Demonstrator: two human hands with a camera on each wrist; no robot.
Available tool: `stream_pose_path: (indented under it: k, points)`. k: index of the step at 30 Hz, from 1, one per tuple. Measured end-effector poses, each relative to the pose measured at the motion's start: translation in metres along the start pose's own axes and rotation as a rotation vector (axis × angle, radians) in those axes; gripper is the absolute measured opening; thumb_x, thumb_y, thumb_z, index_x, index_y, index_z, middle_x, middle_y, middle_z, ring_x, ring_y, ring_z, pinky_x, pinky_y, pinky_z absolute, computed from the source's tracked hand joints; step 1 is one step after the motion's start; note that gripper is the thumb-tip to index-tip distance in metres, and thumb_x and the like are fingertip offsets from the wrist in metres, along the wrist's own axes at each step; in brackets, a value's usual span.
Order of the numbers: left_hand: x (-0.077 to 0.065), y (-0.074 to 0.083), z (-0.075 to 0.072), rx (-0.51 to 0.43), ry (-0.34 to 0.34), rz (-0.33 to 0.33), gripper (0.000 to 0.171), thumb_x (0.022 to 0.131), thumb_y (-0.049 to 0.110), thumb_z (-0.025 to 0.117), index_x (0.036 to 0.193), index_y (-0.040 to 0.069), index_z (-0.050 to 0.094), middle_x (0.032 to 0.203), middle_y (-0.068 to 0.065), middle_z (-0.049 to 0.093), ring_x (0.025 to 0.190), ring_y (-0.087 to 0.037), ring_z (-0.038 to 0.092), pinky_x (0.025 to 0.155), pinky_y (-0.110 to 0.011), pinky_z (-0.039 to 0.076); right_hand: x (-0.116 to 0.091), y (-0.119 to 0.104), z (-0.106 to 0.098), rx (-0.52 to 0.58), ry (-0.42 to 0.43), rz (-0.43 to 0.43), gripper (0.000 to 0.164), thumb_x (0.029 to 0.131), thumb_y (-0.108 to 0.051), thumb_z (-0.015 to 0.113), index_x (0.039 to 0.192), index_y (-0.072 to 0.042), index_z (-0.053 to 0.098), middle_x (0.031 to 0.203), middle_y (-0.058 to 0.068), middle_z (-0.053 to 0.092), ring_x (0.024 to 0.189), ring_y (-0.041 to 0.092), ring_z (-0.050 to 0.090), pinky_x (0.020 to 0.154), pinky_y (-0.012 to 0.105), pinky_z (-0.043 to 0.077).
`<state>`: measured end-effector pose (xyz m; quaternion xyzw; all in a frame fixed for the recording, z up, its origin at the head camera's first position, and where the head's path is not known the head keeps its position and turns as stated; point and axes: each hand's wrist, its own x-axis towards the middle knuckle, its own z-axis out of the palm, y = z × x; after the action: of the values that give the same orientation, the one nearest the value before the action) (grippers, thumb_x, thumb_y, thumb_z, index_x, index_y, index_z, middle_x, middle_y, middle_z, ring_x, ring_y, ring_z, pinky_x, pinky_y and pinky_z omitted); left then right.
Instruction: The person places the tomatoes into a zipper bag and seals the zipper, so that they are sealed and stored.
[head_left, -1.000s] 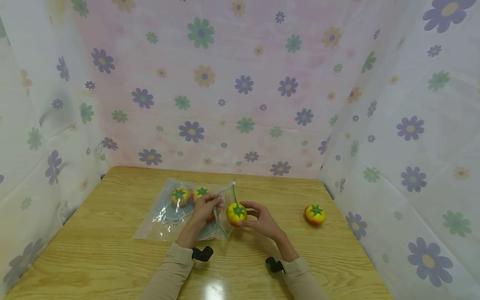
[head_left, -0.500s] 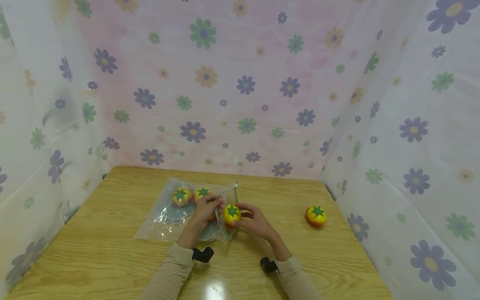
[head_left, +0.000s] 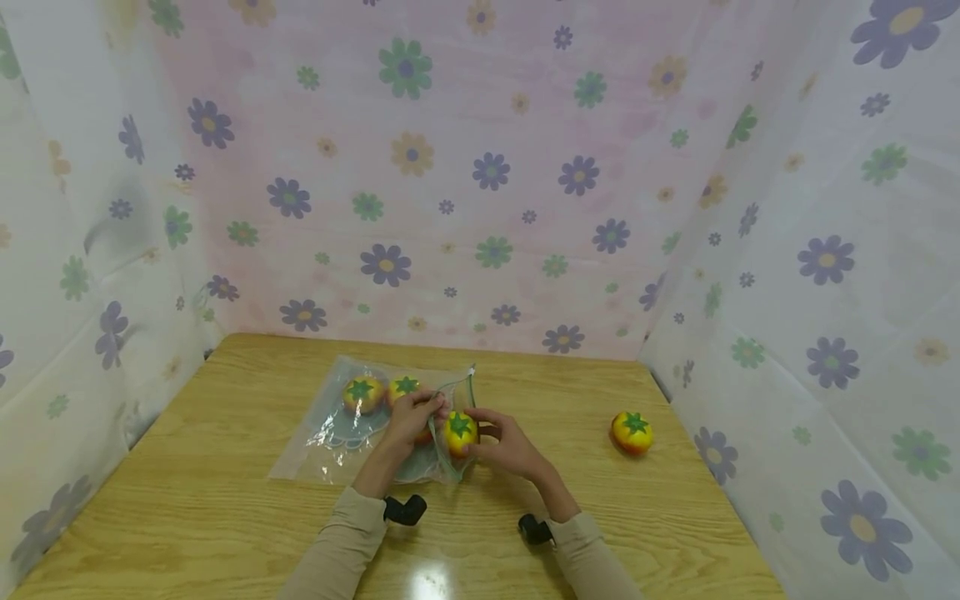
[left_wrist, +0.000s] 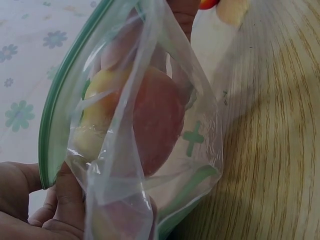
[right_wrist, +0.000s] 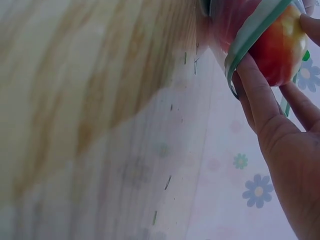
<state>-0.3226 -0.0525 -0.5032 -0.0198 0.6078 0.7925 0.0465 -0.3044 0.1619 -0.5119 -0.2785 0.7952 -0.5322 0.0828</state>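
A clear zip-top bag (head_left: 303, 454) with a green seal lies on the table, its mouth held apart. My left hand (head_left: 407, 427) pinches the near lip of that mouth. With fingers and thumb, my right hand (head_left: 512, 447) grips a yellow-red toy tomato (head_left: 460, 433) with a green star-shaped top. This tomato (left_wrist: 159, 120) sits within the mouth, seen through the plastic in the left wrist view. The right wrist view shows the right fingers (right_wrist: 260, 92) along its side, beside the green seal (right_wrist: 255, 30). Deeper inside lie two tomatoes (head_left: 363, 394); another, partly covered by my left hand, shows reddish.
One more toy tomato (head_left: 632, 432) stands alone on the right of the wooden table (head_left: 600, 517). A flower-patterned cloth (head_left: 450, 208) encloses the table at the back and both sides.
My right hand has moved left with the tomato, from just outside the bag's mouth to within it. The left hand keeps its hold on the lip.
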Motion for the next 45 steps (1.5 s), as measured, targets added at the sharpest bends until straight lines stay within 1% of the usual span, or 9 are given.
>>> stream_pose_path:
  k: [8, 11, 18, 22, 25, 30, 36, 42, 45]
  points:
    - [-0.001, 0.001, 0.001, -0.008, -0.015, 0.007, 0.027, 0.102, 0.005, 0.061, 0.119, -0.016, 0.059, 0.093, -0.012, 0.071, 0.073, -0.009, 0.065, 0.064, -0.019, 0.056, -0.001, -0.003, -0.001, 0.025, -0.014, 0.010, 0.057, 0.096, -0.008, 0.071, 0.148, 0.002, 0.047, 0.151, 0.022, 0.047, 0.129, 0.041, 0.054, 0.108, 0.052, 0.047]
    - [0.000, 0.001, 0.001, -0.003, -0.022, 0.014, 0.027, 0.102, 0.005, 0.061, 0.120, -0.016, 0.059, 0.091, -0.011, 0.071, 0.073, -0.009, 0.065, 0.063, -0.019, 0.055, -0.001, -0.004, -0.001, 0.025, -0.014, 0.010, 0.058, 0.097, -0.008, 0.070, 0.149, 0.003, 0.046, 0.152, 0.023, 0.045, 0.130, 0.042, 0.053, 0.108, 0.053, 0.048]
    - [0.000, 0.002, 0.001, -0.019, -0.032, -0.003, 0.030, 0.103, 0.005, 0.058, 0.123, -0.017, 0.057, 0.089, -0.008, 0.069, 0.072, -0.011, 0.064, 0.061, -0.021, 0.054, 0.002, -0.006, -0.001, -0.007, -0.013, 0.017, 0.057, 0.097, -0.010, 0.070, 0.148, 0.002, 0.047, 0.151, 0.022, 0.047, 0.131, 0.040, 0.054, 0.109, 0.052, 0.046]
    - [0.000, 0.003, 0.002, -0.014, -0.019, -0.006, 0.029, 0.103, 0.006, 0.059, 0.123, -0.015, 0.058, 0.093, -0.011, 0.070, 0.072, -0.011, 0.064, 0.062, -0.021, 0.056, 0.005, -0.006, 0.002, -0.024, -0.010, 0.005, 0.056, 0.098, -0.010, 0.069, 0.147, 0.004, 0.047, 0.150, 0.023, 0.048, 0.130, 0.040, 0.054, 0.109, 0.052, 0.047]
    - [0.000, 0.003, 0.003, -0.007, -0.005, -0.009, 0.029, 0.103, 0.007, 0.059, 0.124, -0.014, 0.059, 0.095, -0.013, 0.070, 0.074, -0.011, 0.065, 0.064, -0.021, 0.057, 0.007, -0.005, 0.004, -0.037, -0.014, 0.011, 0.056, 0.098, -0.013, 0.069, 0.148, 0.002, 0.047, 0.150, 0.022, 0.048, 0.130, 0.040, 0.055, 0.107, 0.049, 0.049]
    - [-0.002, 0.004, 0.003, 0.005, 0.000, -0.002, 0.032, 0.103, 0.009, 0.060, 0.126, -0.014, 0.058, 0.095, -0.011, 0.071, 0.075, -0.010, 0.065, 0.066, -0.021, 0.057, 0.008, -0.006, 0.005, -0.037, -0.015, 0.013, 0.057, 0.097, -0.016, 0.071, 0.147, 0.000, 0.049, 0.149, 0.023, 0.049, 0.125, 0.042, 0.058, 0.099, 0.043, 0.056]
    - [-0.004, 0.006, 0.004, 0.011, -0.004, -0.006, 0.033, 0.102, 0.008, 0.061, 0.127, -0.013, 0.058, 0.101, -0.015, 0.071, 0.075, -0.009, 0.065, 0.066, -0.019, 0.057, 0.008, -0.008, 0.005, -0.035, -0.018, 0.027, 0.057, 0.095, -0.013, 0.073, 0.146, -0.002, 0.051, 0.150, 0.020, 0.049, 0.126, 0.041, 0.057, 0.100, 0.047, 0.055]
    - [-0.004, 0.005, 0.004, 0.018, 0.006, -0.002, 0.033, 0.102, 0.010, 0.062, 0.127, -0.012, 0.059, 0.102, -0.016, 0.072, 0.075, -0.009, 0.066, 0.065, -0.019, 0.057, 0.011, -0.012, 0.007, -0.032, -0.038, 0.014, 0.059, 0.096, -0.005, 0.070, 0.147, 0.010, 0.044, 0.150, 0.030, 0.045, 0.125, 0.049, 0.055, 0.101, 0.057, 0.052]
    - [-0.002, 0.003, 0.005, 0.016, 0.013, 0.001, 0.030, 0.102, 0.009, 0.063, 0.124, -0.011, 0.061, 0.101, -0.017, 0.072, 0.074, -0.009, 0.066, 0.065, -0.020, 0.057, 0.009, -0.027, 0.006, -0.044, -0.064, 0.011, 0.060, 0.097, -0.005, 0.068, 0.146, 0.016, 0.040, 0.149, 0.034, 0.043, 0.124, 0.051, 0.056, 0.100, 0.057, 0.052]
